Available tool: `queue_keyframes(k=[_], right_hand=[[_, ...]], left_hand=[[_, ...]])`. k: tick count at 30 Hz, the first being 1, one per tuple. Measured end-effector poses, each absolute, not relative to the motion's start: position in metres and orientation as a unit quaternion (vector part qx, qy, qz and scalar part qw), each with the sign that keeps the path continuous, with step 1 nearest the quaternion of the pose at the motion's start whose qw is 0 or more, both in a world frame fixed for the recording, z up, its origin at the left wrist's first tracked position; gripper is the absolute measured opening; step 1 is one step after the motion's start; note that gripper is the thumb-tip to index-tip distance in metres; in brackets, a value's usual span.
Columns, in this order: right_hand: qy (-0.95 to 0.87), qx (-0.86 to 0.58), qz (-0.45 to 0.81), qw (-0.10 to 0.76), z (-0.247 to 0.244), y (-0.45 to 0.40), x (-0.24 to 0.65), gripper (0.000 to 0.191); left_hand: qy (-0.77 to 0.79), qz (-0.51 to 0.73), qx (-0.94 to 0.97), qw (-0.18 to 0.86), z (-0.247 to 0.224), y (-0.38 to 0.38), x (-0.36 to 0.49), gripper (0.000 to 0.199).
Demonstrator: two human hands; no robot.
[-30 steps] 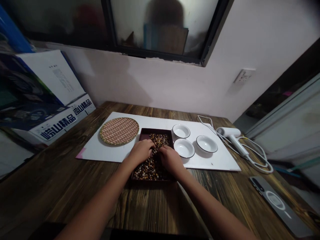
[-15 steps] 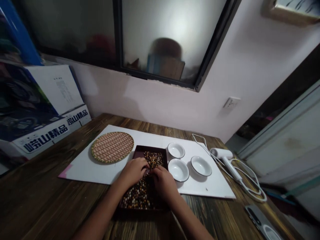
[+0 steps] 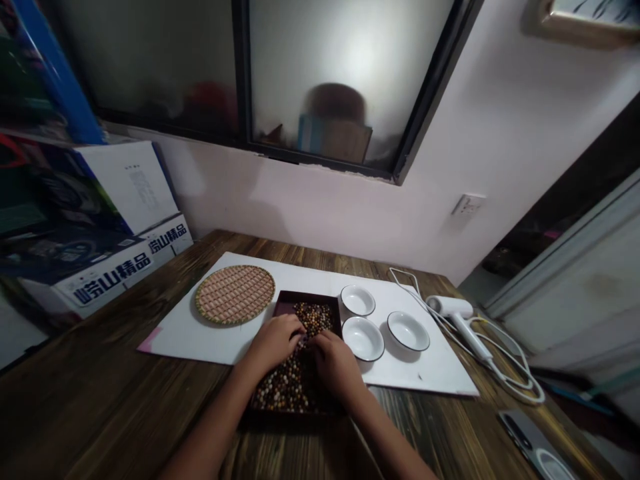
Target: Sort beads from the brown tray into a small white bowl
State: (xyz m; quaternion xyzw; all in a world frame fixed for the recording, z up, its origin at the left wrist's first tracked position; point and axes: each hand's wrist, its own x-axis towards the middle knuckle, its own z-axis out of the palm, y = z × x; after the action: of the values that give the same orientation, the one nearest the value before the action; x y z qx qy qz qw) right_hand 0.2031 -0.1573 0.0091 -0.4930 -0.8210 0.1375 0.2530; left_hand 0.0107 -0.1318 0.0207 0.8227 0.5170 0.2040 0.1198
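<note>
Between and beyond the hands (image 3: 276, 340) lie beads (image 3: 286, 388).

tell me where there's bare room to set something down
Bare wood lies left of the left forearm, in front of the white board, and between the right forearm and the phone. It is crowded at the tray, where left hand and right hand are over beads, and around the three bowls beside it.

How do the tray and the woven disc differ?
The tray is rectangular with raised sides; the disc is round.
The tray is dark; the disc is pinkish tan with a yellow-green rim.
Left hand and right hand are over the beads in the tray; the disc lies apart from both hands.
Tray and disc both lie at least partly on the white board.
</note>
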Motion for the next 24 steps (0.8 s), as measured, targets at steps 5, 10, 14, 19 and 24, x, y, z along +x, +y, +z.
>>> queue_keyframes(k=[5,10,14,19,24], right_hand=[[-0.822,-0.484,0.143,0.265,0.0095,-0.1581,0.2045,0.024],[-0.815,-0.476,0.157,0.291,0.0056,-0.1563,0.2069,0.028],[-0.816,-0.464,0.161,0.306,0.0039,-0.1548,0.2081,0.030],[-0.813,-0.455,0.160,0.327,0.0028,-0.1545,0.2083,0.034],[-0.811,-0.452,0.160,0.335,0.0006,-0.1539,0.2093,0.032]], left_hand=[[0.511,0.207,0.826,0.118,0.0193,-0.1309,0.0099,0.019],[0.508,0.223,0.824,0.113,0.0176,-0.1292,0.0088,0.020],[0.506,0.218,0.828,0.102,0.0172,-0.1291,0.0080,0.024],[0.507,0.201,0.834,0.088,0.0167,-0.1299,0.0079,0.034],[0.506,0.181,0.839,0.084,0.0186,-0.1305,0.0082,0.033]])
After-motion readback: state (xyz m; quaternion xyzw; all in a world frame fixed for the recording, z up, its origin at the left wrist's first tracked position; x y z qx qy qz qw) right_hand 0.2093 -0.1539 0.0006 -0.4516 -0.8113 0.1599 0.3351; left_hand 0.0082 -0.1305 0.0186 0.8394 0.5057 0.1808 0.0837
